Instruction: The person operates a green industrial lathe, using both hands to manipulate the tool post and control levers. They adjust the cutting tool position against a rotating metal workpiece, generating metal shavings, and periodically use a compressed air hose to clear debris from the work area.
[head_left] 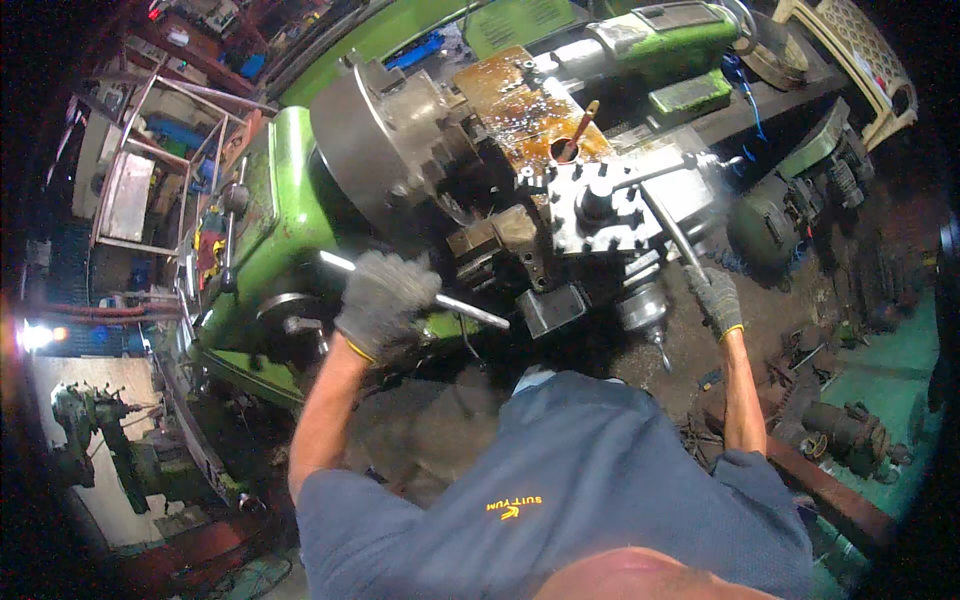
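My left hand (388, 300), in a grey knit glove, is closed around a straight metal bar (475, 312). Both ends of the bar stick out past the fist, in front of the green lathe headstock (292, 165). On the right, my gloved right hand (717, 300) grips the lower end of a long steel lever (672, 225). That lever slants up toward the square tool post (575, 225), which has several bolts and a dark central hub (597, 205). The big lathe chuck (365, 140) lies up and left of the tool post.
A brush (588, 118) stands in a small red pot on the oily brown plate (510, 95). The green tailstock (680, 45) is at the upper right. A metal frame rack (150, 190) stands left, a plastic chair (850, 60) far right, and machine parts (850, 435) lie lower right.
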